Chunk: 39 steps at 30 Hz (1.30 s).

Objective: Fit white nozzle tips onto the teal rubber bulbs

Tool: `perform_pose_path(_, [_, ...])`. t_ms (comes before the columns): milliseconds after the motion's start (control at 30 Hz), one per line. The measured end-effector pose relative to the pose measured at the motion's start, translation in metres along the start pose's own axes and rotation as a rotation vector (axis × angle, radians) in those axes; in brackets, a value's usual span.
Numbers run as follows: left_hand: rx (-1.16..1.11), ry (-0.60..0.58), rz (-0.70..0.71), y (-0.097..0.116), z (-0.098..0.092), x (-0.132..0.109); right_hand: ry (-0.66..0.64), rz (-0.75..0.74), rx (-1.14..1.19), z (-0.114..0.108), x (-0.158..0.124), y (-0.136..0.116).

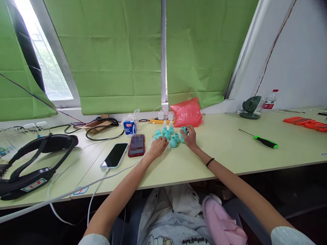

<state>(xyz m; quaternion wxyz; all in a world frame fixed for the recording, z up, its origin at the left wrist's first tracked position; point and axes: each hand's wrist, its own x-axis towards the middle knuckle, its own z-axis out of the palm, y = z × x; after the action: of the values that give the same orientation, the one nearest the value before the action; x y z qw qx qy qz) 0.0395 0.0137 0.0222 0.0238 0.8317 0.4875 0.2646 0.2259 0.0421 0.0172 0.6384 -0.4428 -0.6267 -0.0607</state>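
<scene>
Several small teal plastic parts (170, 134) stand in a cluster on the pale green desk (224, 149), just in front of me. My left hand (158, 147) rests at the left side of the cluster, its fingers curled around one teal part and something white. My right hand (189, 136) is at the right side, fingers closed on a teal part (183, 130) with a white piece at its end. A black band sits on my right wrist.
Left of the hands lie a red-cased phone (136, 145) and a charging phone (114, 155). A milk carton (130, 127), yellow power strip (160, 120) and pink bubble wrap (187, 113) sit behind. A green-handled screwdriver (264, 141), desk fan (251, 107) and black headgear (33, 163) are further off.
</scene>
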Motion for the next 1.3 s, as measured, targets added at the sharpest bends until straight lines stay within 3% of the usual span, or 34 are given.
perform_pose_path(333, [0.178, 0.049, 0.075, 0.008, 0.005, -0.004, -0.009, 0.062, -0.07, 0.006, 0.005, 0.034])
perform_pose_path(567, [0.25, 0.128, -0.009, 0.01, 0.011, -0.007, -0.081, 0.191, -0.152, 0.001, 0.007, 0.081])
perform_pose_path(733, [0.288, 0.1, -0.085, 0.006, 0.024, -0.005, -0.196, 0.234, -0.191, 0.004, 0.003, 0.095])
perform_pose_path(933, [0.305, -0.004, -0.016, 0.002, 0.026, -0.003, -0.176, 0.188, -0.243, 0.005, 0.001, 0.086])
perform_pose_path(1133, [0.305, -0.006, 0.022, 0.006, 0.024, -0.006, -0.107, -0.002, -0.243, 0.002, 0.003, 0.055])
perform_pose_path(1300, [0.279, 0.055, 0.075, 0.009, 0.02, -0.01, -0.229, -0.226, -0.208, 0.002, -0.003, 0.016])
